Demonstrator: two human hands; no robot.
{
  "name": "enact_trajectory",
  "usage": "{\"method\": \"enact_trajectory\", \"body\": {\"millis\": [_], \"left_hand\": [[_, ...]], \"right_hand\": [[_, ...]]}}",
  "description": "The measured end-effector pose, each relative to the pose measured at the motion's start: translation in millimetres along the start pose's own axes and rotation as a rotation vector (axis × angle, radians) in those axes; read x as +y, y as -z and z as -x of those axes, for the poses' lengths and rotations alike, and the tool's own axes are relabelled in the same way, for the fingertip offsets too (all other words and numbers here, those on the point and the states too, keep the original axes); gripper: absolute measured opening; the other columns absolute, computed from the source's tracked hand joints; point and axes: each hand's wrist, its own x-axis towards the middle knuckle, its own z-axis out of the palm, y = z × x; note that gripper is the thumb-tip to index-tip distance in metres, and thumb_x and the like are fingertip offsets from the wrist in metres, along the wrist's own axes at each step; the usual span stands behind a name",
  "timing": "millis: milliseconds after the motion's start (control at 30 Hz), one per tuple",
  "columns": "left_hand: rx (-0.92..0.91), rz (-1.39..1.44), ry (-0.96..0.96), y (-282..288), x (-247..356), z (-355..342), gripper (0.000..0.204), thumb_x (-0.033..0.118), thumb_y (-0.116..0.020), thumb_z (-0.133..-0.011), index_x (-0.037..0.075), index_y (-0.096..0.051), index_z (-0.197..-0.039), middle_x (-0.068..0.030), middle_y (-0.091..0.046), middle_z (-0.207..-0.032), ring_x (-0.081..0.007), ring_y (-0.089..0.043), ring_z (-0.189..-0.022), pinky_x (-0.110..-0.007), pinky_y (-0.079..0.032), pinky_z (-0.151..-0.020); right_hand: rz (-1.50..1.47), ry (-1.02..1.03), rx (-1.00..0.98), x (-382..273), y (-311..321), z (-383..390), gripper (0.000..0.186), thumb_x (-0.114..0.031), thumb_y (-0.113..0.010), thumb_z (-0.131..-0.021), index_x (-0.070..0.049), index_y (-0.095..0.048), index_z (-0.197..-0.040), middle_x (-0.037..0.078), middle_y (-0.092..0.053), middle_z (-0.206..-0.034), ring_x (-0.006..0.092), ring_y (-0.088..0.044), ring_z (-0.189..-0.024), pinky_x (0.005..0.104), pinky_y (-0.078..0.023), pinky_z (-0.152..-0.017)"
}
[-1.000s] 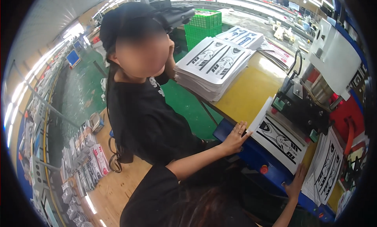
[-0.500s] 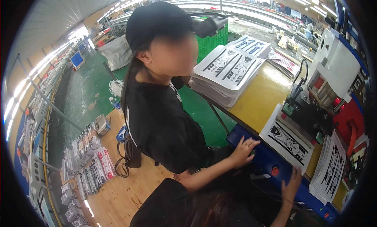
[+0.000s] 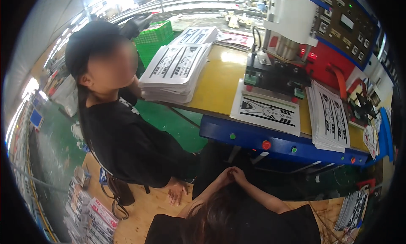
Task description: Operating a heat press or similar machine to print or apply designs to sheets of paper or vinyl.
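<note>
My left hand (image 3: 224,176) and my right hand (image 3: 239,174) meet in front of my body, fingers curled in against each other, with nothing visible in them. Part of the fingers is hidden. Ahead of them, beyond the blue front panel (image 3: 220,130) with green and red push buttons, a white sheet with a black pattern (image 3: 270,113) lies on the yellow worktop (image 3: 224,83). Its far edge is under the dark head of a press machine (image 3: 277,73). Neither hand touches the sheet or the buttons.
A stack of similar printed sheets (image 3: 330,117) lies right of the press, and a taller stack (image 3: 175,66) stands at left. A co-worker in black (image 3: 131,138) sits to my left, hand (image 3: 176,191) on the wooden bench (image 3: 144,210). Behind is a green crate (image 3: 152,39).
Both hands have drawn back from the machine's front and come together, fingers now curled. The view has swung right. The sheet still lies at the press.
</note>
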Motion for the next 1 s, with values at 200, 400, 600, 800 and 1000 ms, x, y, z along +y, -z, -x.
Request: {"method": "enact_trajectory", "body": {"millis": [200,400,600,800,1000], "left_hand": [[0.105,-0.13,0.123,-22,4,-6,0.042,0.037,-0.043,-0.099,0.018,-0.047,-0.136,-0.0068,-0.051,-0.131,-0.0245,-0.049,-0.122,-0.048,-0.039,-0.105],[0.14,-0.201,0.101,-16,2,-5,0.042,0.037,-0.041,-0.1,0.017,-0.046,-0.138,-0.0074,-0.049,-0.133,-0.0256,-0.047,-0.124,-0.049,-0.038,-0.106],[0.17,-0.21,0.082,-36,13,7,0.042,0.039,-0.04,-0.101,0.014,-0.049,-0.134,-0.011,-0.05,-0.135,-0.028,-0.045,-0.128,-0.05,-0.035,-0.109],[0.093,-0.115,0.063,13,-15,-21,0.042,0.033,-0.042,-0.1,0.016,-0.042,-0.139,-0.0092,-0.049,-0.134,-0.0278,-0.048,-0.125,-0.049,-0.039,-0.105],[0.111,-0.117,0.056,13,-13,-25,0.043,0.033,-0.043,-0.1,0.016,-0.042,-0.139,-0.0092,-0.049,-0.133,-0.0278,-0.048,-0.124,-0.049,-0.04,-0.104]], "right_hand": [[-0.635,-0.316,-0.078,-2,32,0,0.025,-0.01,-0.044,-0.095,0.001,-0.061,-0.11,0.017,-0.067,-0.102,0.0296,-0.067,-0.097,0.0406,-0.054,-0.086],[-0.612,-0.364,-0.108,-2,27,0,0.025,-0.01,-0.043,-0.096,0.001,-0.06,-0.111,0.018,-0.067,-0.102,0.0304,-0.067,-0.096,0.0411,-0.054,-0.085],[-0.614,-0.367,-0.13,-4,26,-5,0.026,-0.01,-0.043,-0.096,0.0,-0.06,-0.112,0.017,-0.067,-0.102,0.03,-0.067,-0.096,0.0415,-0.053,-0.085],[-0.664,-0.346,-0.187,4,26,-7,0.026,-0.01,-0.043,-0.096,-0.001,-0.063,-0.111,0.014,-0.067,-0.104,0.0265,-0.065,-0.1,0.0388,-0.053,-0.087],[-0.663,-0.335,-0.18,12,28,-9,0.027,-0.011,-0.045,-0.096,0.0,-0.063,-0.113,0.016,-0.066,-0.106,0.0275,-0.066,-0.099,0.0413,-0.052,-0.088]]}}
